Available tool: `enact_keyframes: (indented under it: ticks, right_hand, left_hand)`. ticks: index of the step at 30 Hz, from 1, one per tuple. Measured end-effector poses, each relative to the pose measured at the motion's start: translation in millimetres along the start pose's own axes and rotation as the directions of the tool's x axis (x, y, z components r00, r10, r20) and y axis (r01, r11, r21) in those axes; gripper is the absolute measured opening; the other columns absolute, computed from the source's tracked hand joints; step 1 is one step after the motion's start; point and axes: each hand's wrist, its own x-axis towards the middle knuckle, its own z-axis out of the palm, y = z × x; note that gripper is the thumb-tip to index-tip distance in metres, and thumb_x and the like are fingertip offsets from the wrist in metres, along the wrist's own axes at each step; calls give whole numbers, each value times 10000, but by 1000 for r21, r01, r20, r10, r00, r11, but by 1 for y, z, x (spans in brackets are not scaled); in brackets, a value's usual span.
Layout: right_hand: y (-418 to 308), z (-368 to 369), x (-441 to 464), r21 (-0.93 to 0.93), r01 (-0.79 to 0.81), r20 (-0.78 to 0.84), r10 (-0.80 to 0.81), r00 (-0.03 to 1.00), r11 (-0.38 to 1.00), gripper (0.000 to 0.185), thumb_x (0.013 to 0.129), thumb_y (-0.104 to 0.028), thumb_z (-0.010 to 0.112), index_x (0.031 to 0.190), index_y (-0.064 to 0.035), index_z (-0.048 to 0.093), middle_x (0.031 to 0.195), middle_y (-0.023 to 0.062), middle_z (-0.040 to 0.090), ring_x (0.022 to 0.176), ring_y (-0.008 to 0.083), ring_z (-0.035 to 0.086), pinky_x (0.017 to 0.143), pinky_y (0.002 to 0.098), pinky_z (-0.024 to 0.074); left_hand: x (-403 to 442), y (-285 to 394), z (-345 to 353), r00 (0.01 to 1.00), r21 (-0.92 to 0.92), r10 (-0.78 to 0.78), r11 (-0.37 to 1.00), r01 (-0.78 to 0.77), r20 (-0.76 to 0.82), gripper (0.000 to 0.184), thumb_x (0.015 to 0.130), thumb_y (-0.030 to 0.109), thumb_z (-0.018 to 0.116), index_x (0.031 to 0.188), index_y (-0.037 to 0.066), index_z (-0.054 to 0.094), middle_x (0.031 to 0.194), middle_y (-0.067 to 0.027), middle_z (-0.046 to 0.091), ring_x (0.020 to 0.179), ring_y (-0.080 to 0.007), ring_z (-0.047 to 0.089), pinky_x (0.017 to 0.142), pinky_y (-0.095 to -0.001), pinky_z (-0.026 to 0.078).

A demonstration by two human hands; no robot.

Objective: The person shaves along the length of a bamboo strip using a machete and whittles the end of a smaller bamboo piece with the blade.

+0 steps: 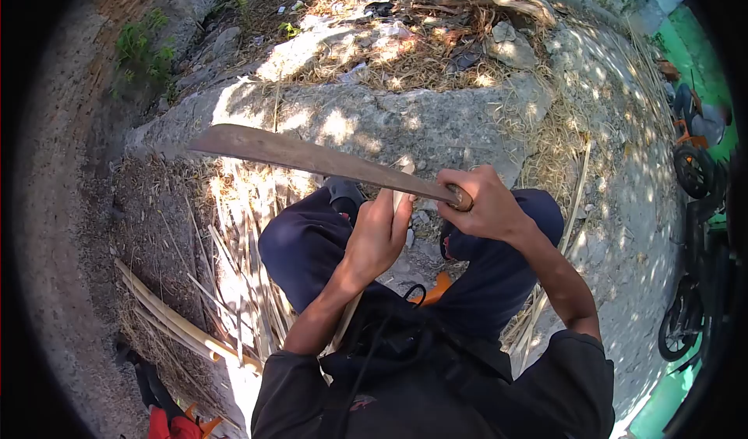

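A machete (pixel 304 155) with a broad, dull brown blade stretches across the view, its tip to the left. My right hand (pixel 487 207) is closed around its wooden handle, above my right knee. Between thumb and fingers, my left hand (pixel 375 238) grips a narrow bamboo strip (pixel 402 194) that points up and away from me. The strip's upper end meets the blade near the handle; whether the edge is cutting into it I cannot tell. Part of the strip is hidden behind my left hand and forearm.
Many split bamboo strips (pixel 241 244) lie on the ground to my left, beside thicker bamboo poles (pixel 167 314). A low stone ledge (pixel 343 119) runs ahead. An orange seat (pixel 436 289) shows beneath me. Wheeled vehicles (pixel 693 170) stand far right; a person in red (pixel 161 423) is lower left.
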Motion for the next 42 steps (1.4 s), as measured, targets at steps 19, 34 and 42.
enact_keyframes:
  ticks: [19,34,42]
  right_hand:
    - [5,-1,0,-59,44,-111,-51,993,997,157,838,-114,758,913,-24,652,608,134,566,549,319,607,574,384,460]
    - [8,-13,-4,-152,-185,-73,176,982,971,216,869,-192,777,981,-29,690,712,131,621,669,303,584,750,391,442]
    - [5,-9,-1,-28,-94,-27,93,995,995,198,876,-167,756,919,6,669,624,123,561,542,267,527,594,366,433]
  left_hand:
    - [6,9,-4,993,-91,-109,989,113,44,207,1077,136,530,1002,-56,535,700,-253,581,648,-465,597,557,-476,401]
    - [0,-2,5,997,119,-50,991,57,-64,230,1057,175,581,1033,-21,465,657,-284,603,642,-501,622,537,-563,430]
    - [-2,-8,8,996,192,-39,980,54,-80,258,1047,184,598,1069,-30,454,650,-281,612,615,-515,610,527,-580,439]
